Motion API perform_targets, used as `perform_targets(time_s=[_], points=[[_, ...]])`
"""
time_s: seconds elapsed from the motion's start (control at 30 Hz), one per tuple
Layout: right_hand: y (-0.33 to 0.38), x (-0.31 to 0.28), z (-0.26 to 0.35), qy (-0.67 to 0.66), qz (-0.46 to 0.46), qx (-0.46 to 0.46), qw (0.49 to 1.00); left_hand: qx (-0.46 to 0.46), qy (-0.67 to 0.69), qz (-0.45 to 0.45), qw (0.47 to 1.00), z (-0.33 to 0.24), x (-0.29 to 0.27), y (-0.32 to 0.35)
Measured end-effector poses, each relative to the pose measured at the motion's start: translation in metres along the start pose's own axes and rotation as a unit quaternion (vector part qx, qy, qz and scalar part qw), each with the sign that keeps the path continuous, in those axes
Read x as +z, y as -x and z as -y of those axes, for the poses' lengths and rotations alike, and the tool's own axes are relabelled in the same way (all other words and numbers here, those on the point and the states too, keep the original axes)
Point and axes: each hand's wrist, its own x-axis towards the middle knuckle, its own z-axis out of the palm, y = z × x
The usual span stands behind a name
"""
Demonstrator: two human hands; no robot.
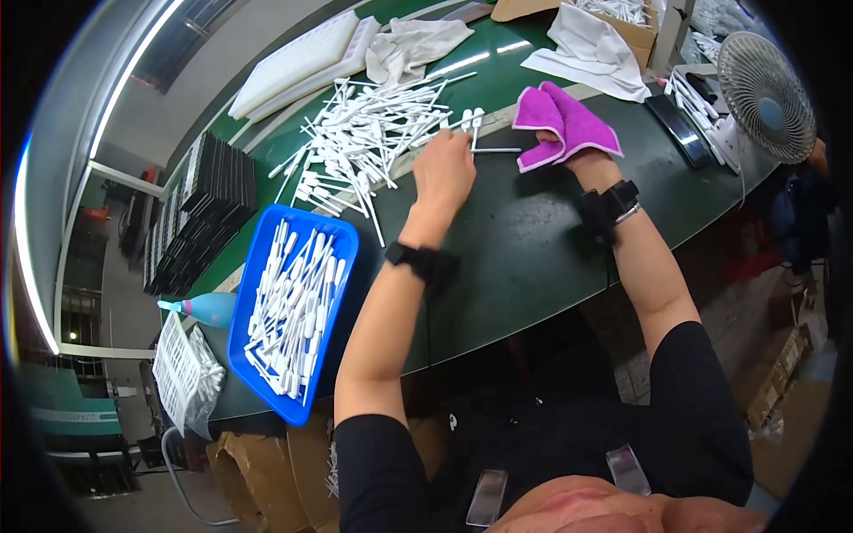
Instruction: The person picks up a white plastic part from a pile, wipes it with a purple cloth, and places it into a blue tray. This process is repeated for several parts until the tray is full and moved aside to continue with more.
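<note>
My left hand is closed at the right edge of a loose pile of white sticks with thicker ends. Its fingertips pinch white sticks, and one thin white stick points from them toward the right; how many are held is hidden. My right hand is wrapped in a purple cloth with a pale border, its fingers closed around the folds and mostly covered. To the left of my left forearm, a blue tray holds many more of the white sticks.
Black stacked trays and a light-blue squeeze bottle stand left. White foam slabs and white cloths lie at the back of the green table. A phone and a fan are far right.
</note>
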Motion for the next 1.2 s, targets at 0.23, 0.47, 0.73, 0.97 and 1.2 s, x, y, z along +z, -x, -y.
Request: perform_targets(time_s=[0.23,0.47,0.73,0.97,1.2], points=[[-0.008,-0.028,-0.006,0.614,-0.082,-0.204,0.758,0.086,-0.289,0.048,0.952,-0.005,0.004,-0.01],[0.007,-0.007,-0.007,0.688,-0.039,-0.208,0.695,0.003,-0.043,0.018,0.999,0.017,-0.023,0.023],[0.018,0.015,-0.01,0.707,0.008,-0.195,0.68,-0.316,0.643,0.026,0.698,0.026,-0.042,0.081],[0.024,0.026,-0.011,0.706,0.049,-0.206,0.676,-0.321,0.677,0.017,0.662,0.03,-0.041,0.083],[0.031,0.036,-0.007,0.729,0.048,-0.194,0.654,-0.329,0.692,0.034,0.642,0.025,-0.04,0.084]])
